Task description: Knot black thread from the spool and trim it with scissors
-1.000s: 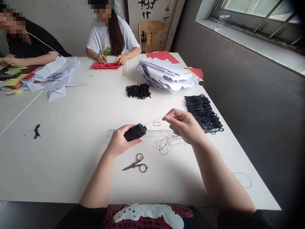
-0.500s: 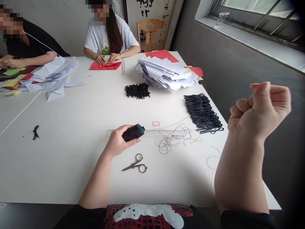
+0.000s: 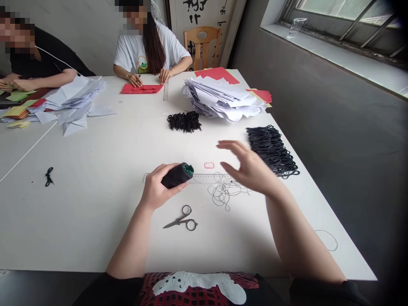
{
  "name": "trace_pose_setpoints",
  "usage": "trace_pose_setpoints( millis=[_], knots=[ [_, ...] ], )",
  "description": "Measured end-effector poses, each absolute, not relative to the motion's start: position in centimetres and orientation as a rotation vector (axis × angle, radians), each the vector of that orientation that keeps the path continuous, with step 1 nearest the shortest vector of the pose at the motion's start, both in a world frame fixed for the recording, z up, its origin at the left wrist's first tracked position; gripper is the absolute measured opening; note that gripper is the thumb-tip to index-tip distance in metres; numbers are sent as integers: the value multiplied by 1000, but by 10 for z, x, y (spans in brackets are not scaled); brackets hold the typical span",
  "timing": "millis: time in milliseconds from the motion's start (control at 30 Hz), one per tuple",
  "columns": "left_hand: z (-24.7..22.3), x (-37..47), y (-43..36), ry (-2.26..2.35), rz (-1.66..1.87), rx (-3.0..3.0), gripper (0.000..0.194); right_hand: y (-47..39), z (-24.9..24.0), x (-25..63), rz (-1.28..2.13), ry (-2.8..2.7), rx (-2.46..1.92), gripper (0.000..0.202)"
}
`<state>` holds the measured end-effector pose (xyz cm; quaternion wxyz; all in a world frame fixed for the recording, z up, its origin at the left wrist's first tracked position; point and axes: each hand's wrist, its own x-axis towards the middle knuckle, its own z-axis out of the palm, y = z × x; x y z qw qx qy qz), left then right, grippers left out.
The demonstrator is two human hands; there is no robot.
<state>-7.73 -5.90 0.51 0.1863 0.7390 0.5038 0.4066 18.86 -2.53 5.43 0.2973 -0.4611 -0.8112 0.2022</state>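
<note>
My left hand (image 3: 156, 187) is wrapped round a black thread spool (image 3: 175, 176) with a green core, held above the left part of a clear ruler (image 3: 207, 177). My right hand (image 3: 250, 168) hangs in the air over the ruler's right end, thumb and fingers spread, nothing between them. Below and left of it lies a loose tangle of thin thread (image 3: 221, 191). Open-bladed scissors (image 3: 183, 221) rest on the table in front of the spool. Beyond my right hand is a bundle of black cord loops (image 3: 270, 148), partly covered by it.
A smaller black cord bundle (image 3: 184, 121) and a heap of white paper (image 3: 223, 97) lie farther back. One black knotted cord (image 3: 49, 177) is at the left. Across the table, two people handle coloured paper; one has a red folded sheet (image 3: 142, 89).
My right hand has come down and left from its raised place at the right, and its closed fingers have opened. The spool has tilted slightly in my left hand. A person's hand moved onto the far ruler.
</note>
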Motion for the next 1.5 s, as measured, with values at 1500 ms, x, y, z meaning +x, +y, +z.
trace_pose_setpoints(
  millis=[1500],
  knots=[
    [-2, -98, -36, 1117, 1680, 294, 39, -7, 71, 240, 179, -795, -924, 24]
  ],
)
